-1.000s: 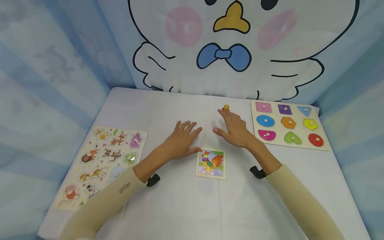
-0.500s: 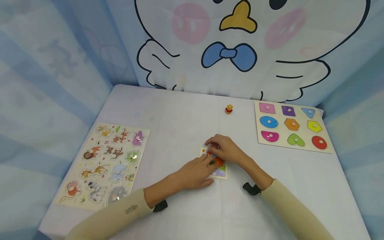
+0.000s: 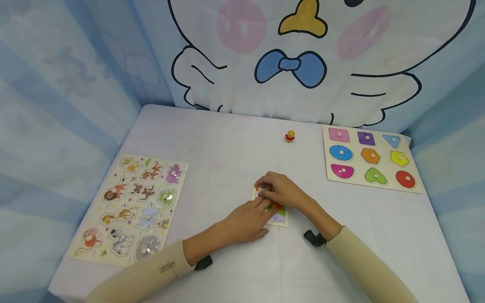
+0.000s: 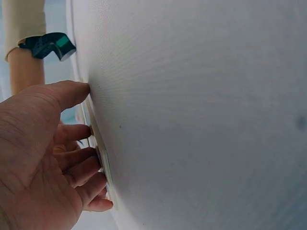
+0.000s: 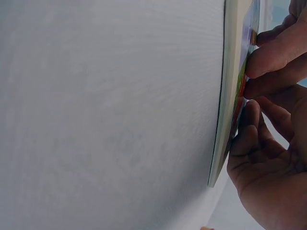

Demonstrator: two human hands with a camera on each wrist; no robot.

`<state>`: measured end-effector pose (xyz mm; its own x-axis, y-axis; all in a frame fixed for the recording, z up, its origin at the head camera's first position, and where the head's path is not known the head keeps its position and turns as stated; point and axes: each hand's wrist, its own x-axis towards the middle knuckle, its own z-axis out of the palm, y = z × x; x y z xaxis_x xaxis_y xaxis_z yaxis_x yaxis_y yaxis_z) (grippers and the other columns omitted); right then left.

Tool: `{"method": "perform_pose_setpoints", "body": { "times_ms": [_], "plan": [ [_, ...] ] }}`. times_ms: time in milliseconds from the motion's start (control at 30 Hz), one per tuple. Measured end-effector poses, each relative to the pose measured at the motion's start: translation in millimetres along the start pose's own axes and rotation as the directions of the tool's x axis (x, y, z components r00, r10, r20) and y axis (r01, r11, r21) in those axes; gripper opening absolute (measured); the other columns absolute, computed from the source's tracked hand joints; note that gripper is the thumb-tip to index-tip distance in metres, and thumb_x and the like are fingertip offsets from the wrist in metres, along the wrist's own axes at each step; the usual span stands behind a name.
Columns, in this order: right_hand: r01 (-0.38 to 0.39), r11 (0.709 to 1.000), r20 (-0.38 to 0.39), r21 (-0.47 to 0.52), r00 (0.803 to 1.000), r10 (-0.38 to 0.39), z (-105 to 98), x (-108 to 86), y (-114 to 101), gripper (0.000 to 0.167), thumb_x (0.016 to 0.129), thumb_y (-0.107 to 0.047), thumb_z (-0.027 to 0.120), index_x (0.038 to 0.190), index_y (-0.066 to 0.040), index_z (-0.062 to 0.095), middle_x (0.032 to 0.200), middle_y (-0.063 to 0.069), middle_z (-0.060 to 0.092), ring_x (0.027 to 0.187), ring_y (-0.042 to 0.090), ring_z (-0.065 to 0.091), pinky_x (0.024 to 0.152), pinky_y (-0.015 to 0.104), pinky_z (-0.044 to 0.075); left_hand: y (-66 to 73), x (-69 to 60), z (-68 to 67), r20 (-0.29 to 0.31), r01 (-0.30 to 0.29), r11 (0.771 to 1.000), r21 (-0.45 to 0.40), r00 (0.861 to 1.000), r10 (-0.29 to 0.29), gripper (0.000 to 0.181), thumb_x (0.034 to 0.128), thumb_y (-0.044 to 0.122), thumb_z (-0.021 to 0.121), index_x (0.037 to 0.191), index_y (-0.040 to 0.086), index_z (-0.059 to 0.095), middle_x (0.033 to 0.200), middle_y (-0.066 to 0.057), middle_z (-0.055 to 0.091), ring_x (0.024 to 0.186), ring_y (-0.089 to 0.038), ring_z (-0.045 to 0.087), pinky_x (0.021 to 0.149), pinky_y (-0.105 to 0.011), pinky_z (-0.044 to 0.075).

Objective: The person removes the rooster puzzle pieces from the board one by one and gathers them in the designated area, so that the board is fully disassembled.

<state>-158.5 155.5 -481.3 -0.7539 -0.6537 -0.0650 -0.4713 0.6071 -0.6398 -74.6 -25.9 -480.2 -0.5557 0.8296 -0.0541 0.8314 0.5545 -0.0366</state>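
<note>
A small square jigsaw puzzle (image 3: 279,218) in a pale frame lies flat at mid-table, its upper part covered by both hands. My left hand (image 3: 246,221) reaches over it from the left, fingers fairly straight and touching its face; the thumb stays off to the side on the tablecloth. From the right, my right hand (image 3: 282,191) bends over the upper part with curled fingers. In the right wrist view those fingertips (image 5: 250,108) touch the printed face of the puzzle. Whether they pinch a piece is hidden.
An animal peg board (image 3: 129,210) lies at the left and a shapes peg board (image 3: 373,158) at the back right. A tiny yellow-and-red figure (image 3: 289,136) stands towards the back edge. A printed curtain (image 3: 235,92) hangs behind the white table.
Both hands have come from above the table down onto the puzzle. The right hand has left the small figure and its fingers have curled. Over the last half second little has moved.
</note>
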Motion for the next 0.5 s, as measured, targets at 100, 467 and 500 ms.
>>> {"method": "perform_pose_setpoints", "body": {
  "times_ms": [100, 467, 500],
  "plan": [
    [0.004, 1.0, 0.008, -0.011, 1.0, -0.004, 0.8, 0.7, -0.3, 0.019, 0.092, -0.013, 0.07, 0.111, -0.012, 0.071, 0.096, -0.006, 0.059, 0.087, 0.009, 0.057, 0.08, 0.03, 0.049, 1.3, -1.1, 1.6, 0.009, 0.007, 1.0, -0.001, 1.0, -0.007, 0.067, 0.0967, 0.049, 0.056, 0.149, 0.01, 0.044, 0.151, -0.011, 0.037, 0.136, -0.027, 0.034, 0.105, -0.033, 0.036],
    [0.008, 1.0, 0.011, -0.01, 1.0, -0.008, 1.9, 5.8, -2.3, 0.015, 0.092, -0.007, 0.063, 0.106, -0.011, 0.069, 0.091, -0.007, 0.057, 0.082, 0.01, 0.055, 0.076, 0.029, 0.048, 4.1, -4.5, 4.8, -0.016, 0.003, 0.999, 0.052, 1.0, -0.002, 0.067, 0.0977, 0.048, 0.054, 0.15, 0.008, 0.042, 0.152, -0.013, 0.036, 0.135, -0.026, 0.034, 0.107, -0.033, 0.034],
    [0.006, 1.0, 0.012, -0.009, 1.0, -0.006, 1.8, 6.7, -2.5, 0.015, 0.092, -0.006, 0.061, 0.105, -0.012, 0.068, 0.091, -0.007, 0.057, 0.082, 0.01, 0.055, 0.075, 0.029, 0.048, 4.1, -4.7, 4.6, -0.021, 0.004, 0.998, 0.057, 1.0, -0.003, 0.067, 0.0975, 0.048, 0.054, 0.15, 0.008, 0.042, 0.152, -0.013, 0.036, 0.134, -0.026, 0.035, 0.107, -0.033, 0.034]
  ]
}}
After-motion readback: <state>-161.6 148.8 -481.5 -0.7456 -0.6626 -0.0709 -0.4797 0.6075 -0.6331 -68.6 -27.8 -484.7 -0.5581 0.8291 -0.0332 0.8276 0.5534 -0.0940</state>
